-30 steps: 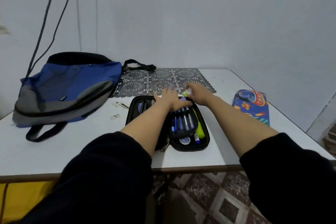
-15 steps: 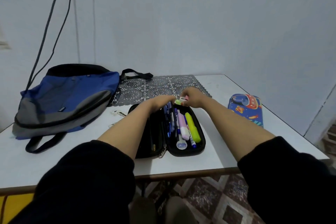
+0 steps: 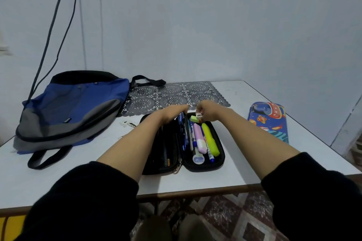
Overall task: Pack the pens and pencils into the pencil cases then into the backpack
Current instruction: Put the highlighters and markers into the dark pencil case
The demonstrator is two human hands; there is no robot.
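Observation:
A black pencil case [image 3: 203, 166] lies open on the white table [image 3: 225, 180]. Its right half holds a yellow highlighter [image 3: 210, 139], a pink highlighter [image 3: 200, 139], blue pens and a round correction tape [image 3: 198, 159]. My left hand [image 3: 174, 112] grips the case's upright middle flap [image 3: 184, 129] at its far end. My right hand [image 3: 207, 110] pinches small erasers [image 3: 196, 118], one green and one white, over the case's far end. The blue and grey backpack [image 3: 70, 107] lies at the left. A second, colourful pencil case [image 3: 269, 121] sits shut at the right.
A dark lace mat [image 3: 172, 94] lies behind the black case, and the backpack's strap rests on its left corner. Small scraps [image 3: 129, 123] lie between backpack and case. Cables hang down the wall at the left. The table's front edge runs just below the case.
The middle flap with its pens, which lay over the right half, now stands lifted under my left hand, and the highlighters beneath show. My right hand still holds the erasers at the far end.

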